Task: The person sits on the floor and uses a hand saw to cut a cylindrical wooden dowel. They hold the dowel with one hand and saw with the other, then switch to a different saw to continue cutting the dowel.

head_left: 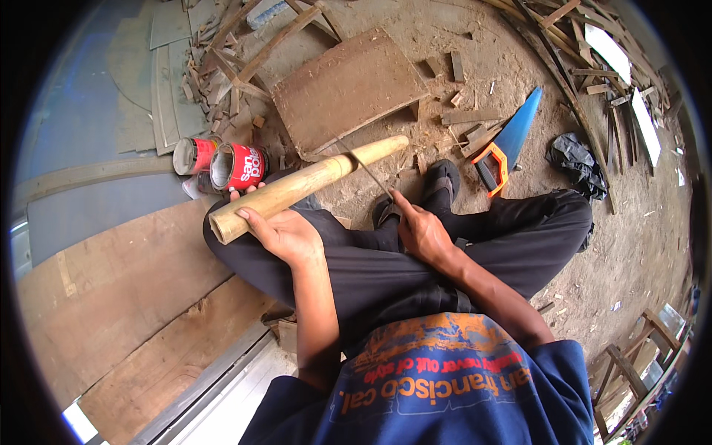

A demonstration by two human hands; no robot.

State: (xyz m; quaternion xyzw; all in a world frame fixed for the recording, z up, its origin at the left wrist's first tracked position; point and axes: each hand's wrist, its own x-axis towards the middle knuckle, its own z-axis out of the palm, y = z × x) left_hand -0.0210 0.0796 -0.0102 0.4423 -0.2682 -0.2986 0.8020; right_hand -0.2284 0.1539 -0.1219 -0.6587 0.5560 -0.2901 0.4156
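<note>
A length of yellowish bamboo (297,187) lies slanted above my lap, its open near end at the left and its thinner end pointing far right. My left hand (288,236) grips it close to the near end, thumb on top and fingers curled around the side. In my right hand (426,231) is a knife (373,176) with a thin dark blade, its handle hidden in my closed fingers. The blade crosses the bamboo just beyond a node, and appears to touch it. My legs are folded beneath both hands.
A low wooden bench (348,89) stands ahead, with wood offcuts (471,116) scattered beside it. To the right lie a blue-bladed handsaw (519,132) and a black plastic bag (577,163). Red cans (239,166) stand at the left, near wide boards (126,285).
</note>
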